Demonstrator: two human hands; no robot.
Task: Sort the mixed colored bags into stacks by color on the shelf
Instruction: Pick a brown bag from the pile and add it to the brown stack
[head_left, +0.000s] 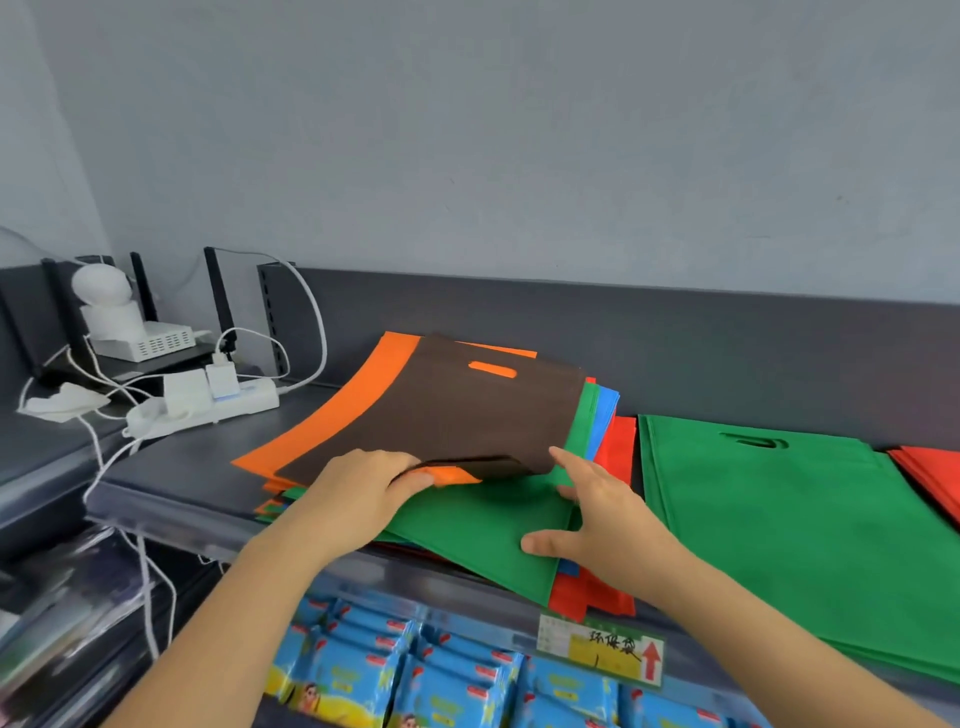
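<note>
Grey shelf (171, 467) carries the mixed pile (311, 431) at centre. Brown bag (441, 415) lies on top: judged light and limp; lift by an edge. Handle slot (492, 370) faces the wall (519, 156), long axis roughly front-to-back. Left hand (363, 488) grip pinches its near edge; right hand (597, 519) rests flat, grip apart, on green bag (467, 525).
</note>
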